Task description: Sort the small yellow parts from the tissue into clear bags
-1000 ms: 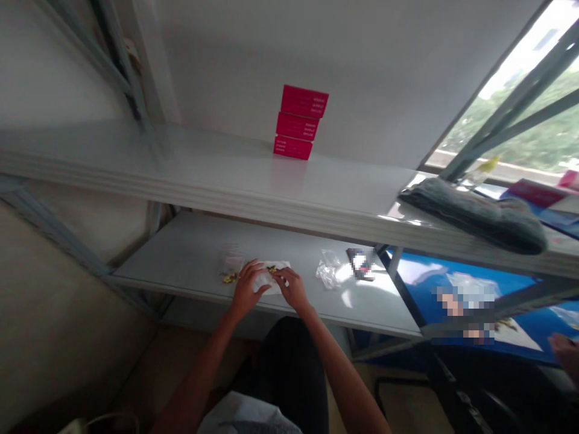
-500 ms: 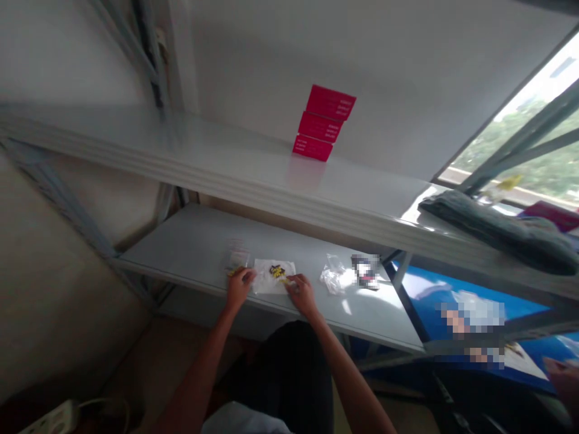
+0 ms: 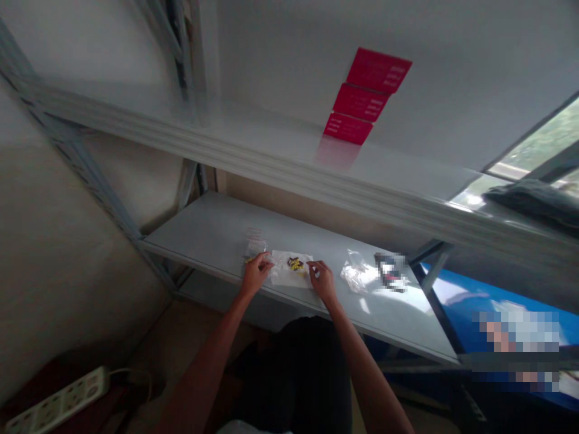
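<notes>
A small pile of yellow and black pieces (image 3: 296, 264), too small to name, lies on a white sheet or flat bag (image 3: 284, 277) on the lower shelf. My left hand (image 3: 256, 274) is at the sheet's left edge, fingers closed in a pinch beside small clear bags (image 3: 256, 241). Whatever those fingers hold is too small to make out. At the sheet's right edge, close to the pile, my right hand (image 3: 322, 282) has its thumb and fingers curled together. What lies between its fingertips cannot be made out.
Right of my hands lie a crumpled clear plastic bag (image 3: 355, 274) and a blurred-out dark item (image 3: 391, 272). The upper shelf's edge (image 3: 289, 184) crosses above. Red cards (image 3: 362, 102) stand on the upper shelf. A power strip (image 3: 58, 401) is at lower left.
The view has shifted, moving the scene right and slightly up. My right hand has moved a little up along the sheet's right edge; the yellow piece at its fingertips no longer shows clearly.
</notes>
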